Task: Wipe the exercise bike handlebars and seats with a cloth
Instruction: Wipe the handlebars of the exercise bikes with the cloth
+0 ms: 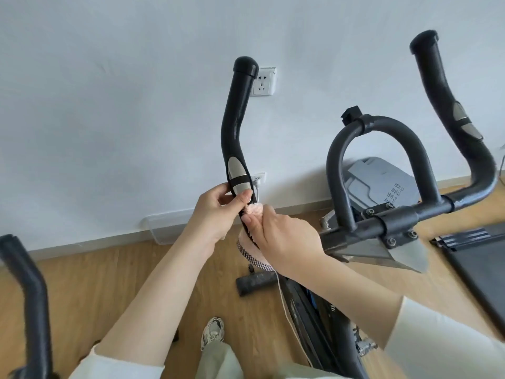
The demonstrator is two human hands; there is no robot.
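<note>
Your pink cloth [255,211] is bunched against the lower handlebar [236,127], clenched in your right hand [284,233]. Your left hand [213,214] grasps the bar just above, thumb on what looks like a metal pad [238,176]. Behind are the white wall [109,77], a socket [263,82] and the wood floor [109,269].

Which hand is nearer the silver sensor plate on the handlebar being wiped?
Left. The left hand holds the handlebar with its thumb on the silver plate; the right hand is just below it, holding the pink cloth on the bar.
</note>
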